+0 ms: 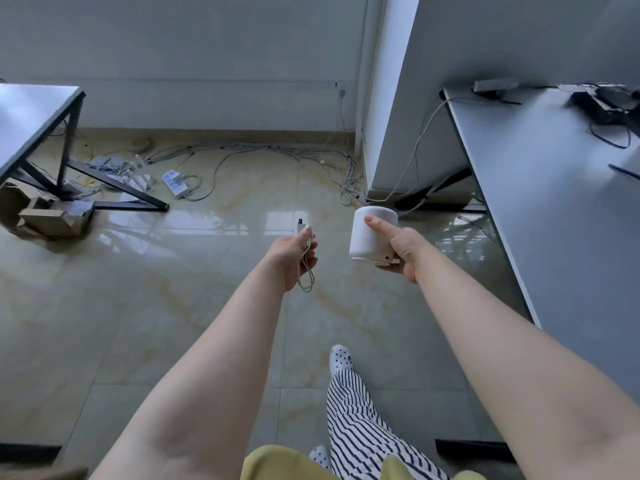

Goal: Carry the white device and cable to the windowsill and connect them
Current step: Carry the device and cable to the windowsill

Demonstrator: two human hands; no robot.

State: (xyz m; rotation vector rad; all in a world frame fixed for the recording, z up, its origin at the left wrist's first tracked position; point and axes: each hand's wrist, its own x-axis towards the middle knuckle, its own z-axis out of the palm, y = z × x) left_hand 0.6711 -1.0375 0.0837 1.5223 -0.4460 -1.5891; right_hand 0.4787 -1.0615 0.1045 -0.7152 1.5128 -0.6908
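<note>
Meanwhile right hand grips unmarked white device; left hand holds cable.

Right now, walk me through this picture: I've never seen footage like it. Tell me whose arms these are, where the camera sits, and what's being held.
There is only one picture, taken by a wide-angle camera worn on a person's head, looking forward and down. That is why two bare arms reach out from the bottom edge: they belong to the wearer.

The left hand is closed on a white cable, bunched into a loop, with its plug end sticking up above the fingers. The right hand grips a white device, a small rounded cylinder, held in the air. The two are apart, not yet connected.

Below is a glossy tiled floor, with the person's striped trouser leg and dotted sock. Loose wires and a power strip lie near the far wall. A grey table stands on the right, another at the left edge. No windowsill shows.
</note>
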